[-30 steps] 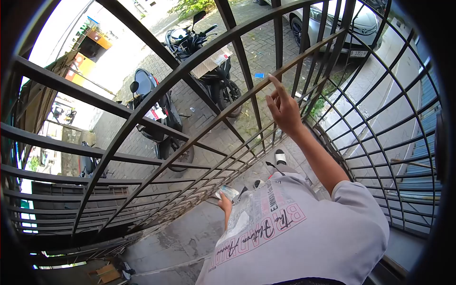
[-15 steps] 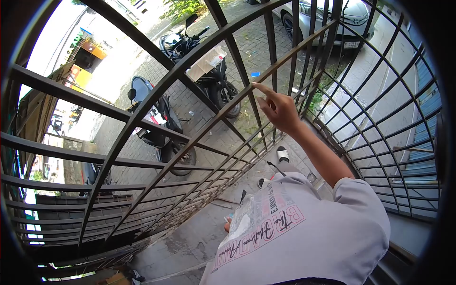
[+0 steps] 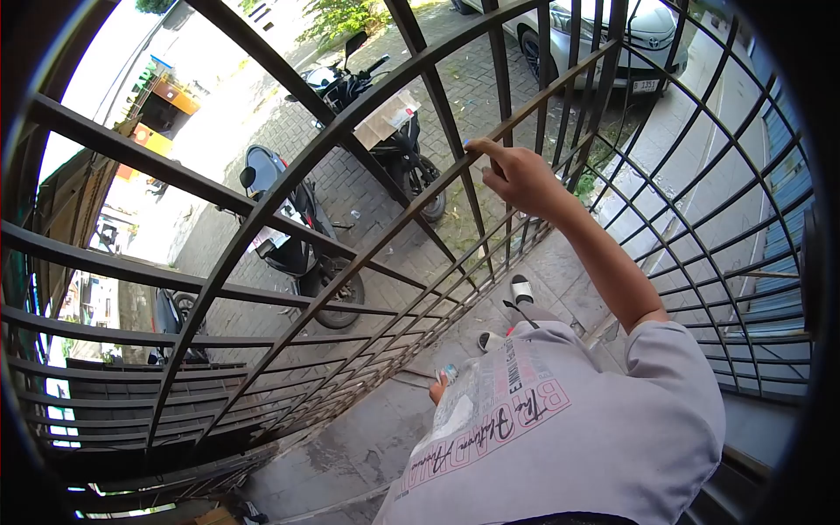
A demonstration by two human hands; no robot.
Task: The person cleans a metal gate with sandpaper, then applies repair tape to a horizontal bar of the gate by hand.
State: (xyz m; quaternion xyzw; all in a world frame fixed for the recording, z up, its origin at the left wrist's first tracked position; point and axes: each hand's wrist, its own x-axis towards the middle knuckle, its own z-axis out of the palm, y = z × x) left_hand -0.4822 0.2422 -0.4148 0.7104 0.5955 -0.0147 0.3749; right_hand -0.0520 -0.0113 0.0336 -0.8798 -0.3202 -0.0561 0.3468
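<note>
Rail (image 3: 420, 204), probably stiff and firmly fixed, is best clasped directly under the right hand (image 3: 522, 175), which is laid on it, thumb apart, while a small item (image 3: 450, 374) is held by the left hand (image 3: 437, 390).

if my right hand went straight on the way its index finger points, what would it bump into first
Most likely the brown metal rail: your right hand has its index fingertip over it in the picture and may be touching, though depth is hard to judge from this single view.
</note>
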